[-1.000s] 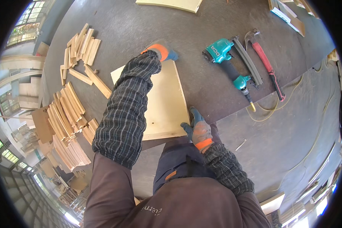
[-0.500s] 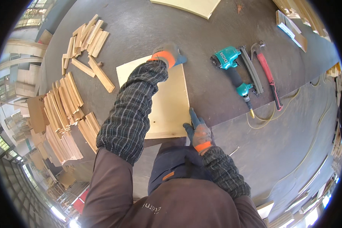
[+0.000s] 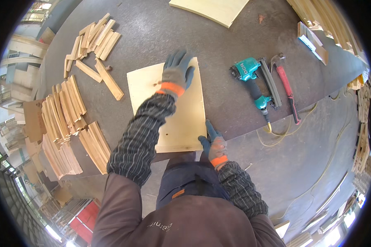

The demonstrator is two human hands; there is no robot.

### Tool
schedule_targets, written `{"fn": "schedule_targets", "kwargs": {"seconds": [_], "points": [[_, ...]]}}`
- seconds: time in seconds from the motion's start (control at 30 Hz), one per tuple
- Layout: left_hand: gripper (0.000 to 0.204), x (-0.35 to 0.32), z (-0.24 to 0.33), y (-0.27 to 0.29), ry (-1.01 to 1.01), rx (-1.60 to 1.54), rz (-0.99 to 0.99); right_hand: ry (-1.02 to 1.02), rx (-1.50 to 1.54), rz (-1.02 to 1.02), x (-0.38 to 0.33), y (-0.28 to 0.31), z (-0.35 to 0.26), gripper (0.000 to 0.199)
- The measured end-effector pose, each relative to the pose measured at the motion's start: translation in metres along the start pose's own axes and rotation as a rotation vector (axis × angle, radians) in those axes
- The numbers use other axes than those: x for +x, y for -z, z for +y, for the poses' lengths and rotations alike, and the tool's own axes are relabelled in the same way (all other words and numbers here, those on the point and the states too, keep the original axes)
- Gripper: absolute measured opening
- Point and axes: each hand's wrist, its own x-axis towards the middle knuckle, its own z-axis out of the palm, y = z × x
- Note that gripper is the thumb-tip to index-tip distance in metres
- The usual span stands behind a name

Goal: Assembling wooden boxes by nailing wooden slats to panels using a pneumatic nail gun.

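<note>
Pale-wood rectangular panel lies under left hand, fingers nearly together; right hand, thumb and finger spread, seemingly steadies it; shifting needs both.

Left hand over a board, right hand at its near right corner, nail gun beside hammer
</note>
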Motion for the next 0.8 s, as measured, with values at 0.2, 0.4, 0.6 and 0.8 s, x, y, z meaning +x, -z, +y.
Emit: {"fn": "schedule_targets", "kwargs": {"seconds": [0.2, 0.4, 0.6, 0.8], "points": [[0.048, -0.061, 0.035, 0.003, 0.141, 0.125, -0.111, 0.025, 0.051, 0.01, 0.004, -0.006, 0.018, 0.076], [0.046, -0.066, 0.034, -0.01, 0.193, 0.184, -0.072, 0.189, -0.406, 0.301, 0.025, 0.06, 0.001, 0.072], [0.045, -0.069, 0.035, -0.008, 0.221, 0.147, -0.068, 0.175, -0.963, 0.494, 0.127, 0.169, -0.022, 0.089], [0.044, -0.068, 0.034, -0.002, 0.259, 0.073, -0.065, 0.021, -0.637, 0.364, 0.151, 0.19, -0.024, 0.078]]}}
